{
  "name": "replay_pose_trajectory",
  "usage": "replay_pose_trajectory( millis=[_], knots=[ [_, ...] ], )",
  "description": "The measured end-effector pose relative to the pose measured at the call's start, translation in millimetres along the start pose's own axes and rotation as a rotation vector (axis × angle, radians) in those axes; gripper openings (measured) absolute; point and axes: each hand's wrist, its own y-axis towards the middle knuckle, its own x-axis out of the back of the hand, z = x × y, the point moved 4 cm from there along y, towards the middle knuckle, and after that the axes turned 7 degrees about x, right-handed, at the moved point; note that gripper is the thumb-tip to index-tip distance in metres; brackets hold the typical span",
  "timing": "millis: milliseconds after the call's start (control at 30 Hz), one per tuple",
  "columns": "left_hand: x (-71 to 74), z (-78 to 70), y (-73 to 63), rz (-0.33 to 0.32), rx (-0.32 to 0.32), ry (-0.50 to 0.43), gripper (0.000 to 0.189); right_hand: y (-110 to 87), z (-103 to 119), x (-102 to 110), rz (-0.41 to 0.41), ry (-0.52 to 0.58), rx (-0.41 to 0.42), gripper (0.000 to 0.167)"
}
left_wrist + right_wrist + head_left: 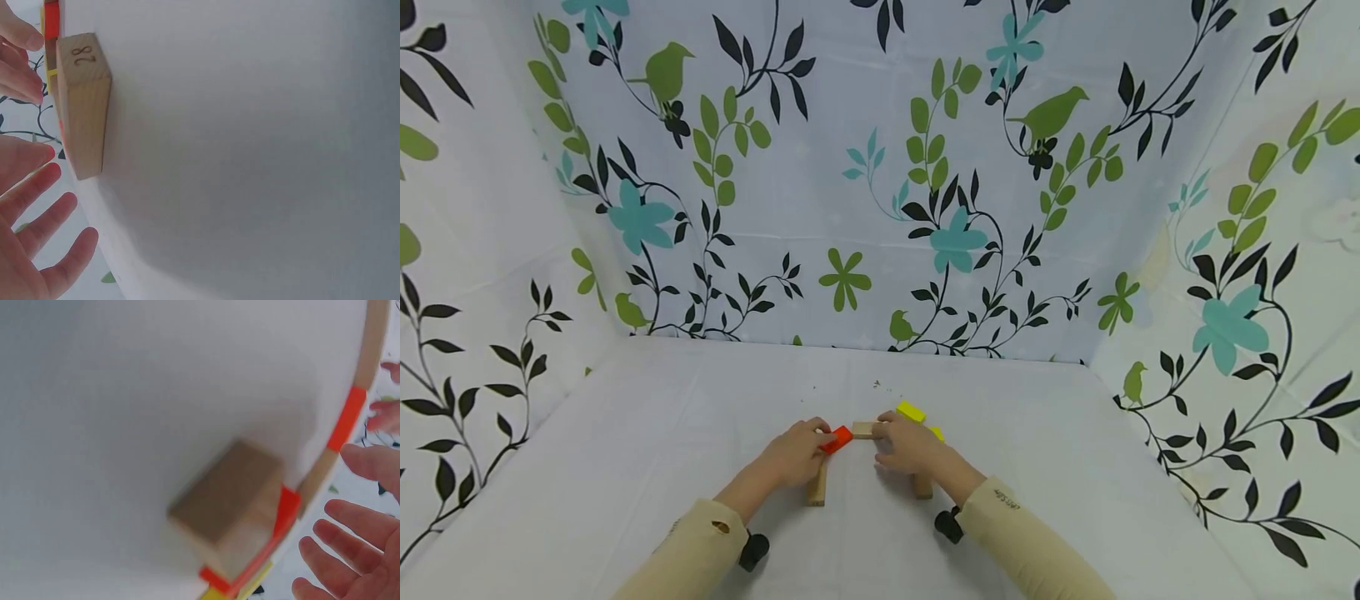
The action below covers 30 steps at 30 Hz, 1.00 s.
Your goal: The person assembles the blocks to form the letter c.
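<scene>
In the head view my left hand [793,454] has its fingertips at a red block [837,439], which adjoins a plain wooden block [817,486] lying lengthwise. The fingers of that left hand [37,231] look spread and fairly straight in the left wrist view, beside a wooden block marked 28 [84,112]. My right hand [910,446] reaches over the right end of a short wooden block [863,430], partly covering it. Extended, separated fingers show on the right hand [350,550] in its wrist view, near a red block [347,419]. Exact fingertip contact is unclear.
Two yellow blocks [912,411] lie beyond the right hand, one partly hidden. Another wooden block [922,486] sits under the right wrist. More red pieces [286,511] and a blurred wooden block [225,490] appear in the right wrist view. Patterned cloth [842,192] surrounds the white surface.
</scene>
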Motion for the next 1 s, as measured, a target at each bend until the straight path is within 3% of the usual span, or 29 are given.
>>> replay_pose_trajectory(
  millis=[133,300,400,633,867,1000],
  knots=[
    [7.5,6.7,-5.2,-0.012,0.030,-0.030,0.032,-7.6,-14,10,-0.042,-0.024,0.027,0.033],
    [13.1,16.1,-15.8,0.018,0.084,-0.036,0.036,-18.3,-35,13,-0.056,-0.038,-0.014,0.035],
    [14.4,21.1,-22.5,0.030,0.084,-0.043,0.040,-22.8,-44,10,-0.052,-0.039,-0.028,0.031],
    [17.5,32.4,-37.9,0.038,0.085,-0.068,0.048,-32.8,-48,10,-0.064,-0.017,0.026,0.025],
    [12.6,34.1,-48.6,0.058,-0.048,-0.097,0.041,-41.1,-40,9,-0.060,-0.068,0.111,0.018],
    [12.9,30.2,-54.9,0.074,-0.089,-0.094,0.034,-44.0,-37,7,-0.050,-0.112,0.143,0.016]
  ],
)
